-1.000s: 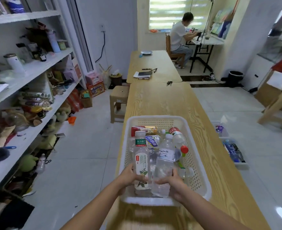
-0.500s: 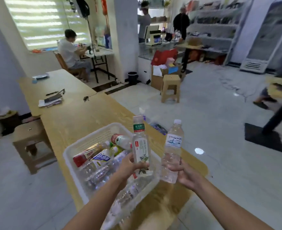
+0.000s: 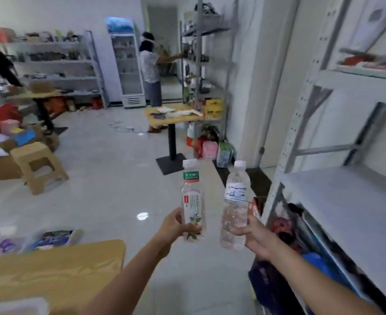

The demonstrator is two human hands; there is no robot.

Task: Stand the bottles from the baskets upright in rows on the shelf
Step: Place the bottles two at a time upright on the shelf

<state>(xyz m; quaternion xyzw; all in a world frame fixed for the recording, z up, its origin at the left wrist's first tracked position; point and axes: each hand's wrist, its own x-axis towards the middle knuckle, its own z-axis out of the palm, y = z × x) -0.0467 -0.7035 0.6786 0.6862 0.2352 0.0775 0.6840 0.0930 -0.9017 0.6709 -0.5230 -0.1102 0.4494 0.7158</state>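
Observation:
My left hand [image 3: 176, 226] grips the lower part of a clear bottle with a green neck label and white cap [image 3: 192, 196], held upright. My right hand [image 3: 254, 235] grips a clear water bottle with a white and blue label [image 3: 234, 205], also upright. Both bottles hang in the air over the floor, side by side. A grey metal shelf [image 3: 351, 201] stands to the right, and its bare board lies just right of the water bottle. A corner of the white basket [image 3: 14, 306] shows at the bottom left on the wooden table [image 3: 51, 269].
A floor basket with bottles [image 3: 39, 241] lies beyond the table. A tan stool [image 3: 38, 164] and cardboard boxes stand at left. A small pedestal table [image 3: 172, 117] and a person at a rack are farther back. Dark goods fill the shelf's lower level [image 3: 301, 246].
The view has swung right, from the basket on the table towards the grey shelf. Both hands lifted their bottles out of the basket and carried them along, upright.

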